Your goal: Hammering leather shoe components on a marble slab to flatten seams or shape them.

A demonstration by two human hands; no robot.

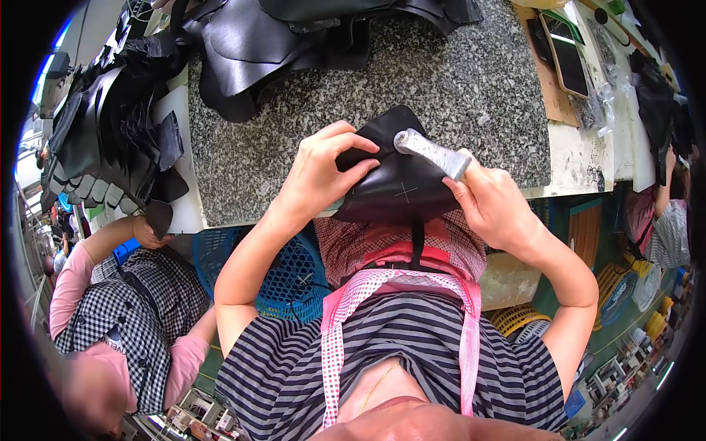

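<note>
A black leather piece (393, 184) with a pale cross mark lies at the near edge of the stone slab (478, 88), partly hanging over it. My left hand (318, 165) is closed on its left side, pinching a folded edge between thumb and fingers. In my right hand (496, 202) is a grey metal hammer (434, 153), its rounded head resting on or just over the leather's upper right part. From this view I cannot tell whether the head touches.
Black leather pieces (254, 37) are heaped at the slab's far edge, with another stack (110, 125) at left. A phone (565, 55) lies at the far right. Blue baskets (287, 275) stand below. A co-worker in a checked apron (140, 316) sits at my left.
</note>
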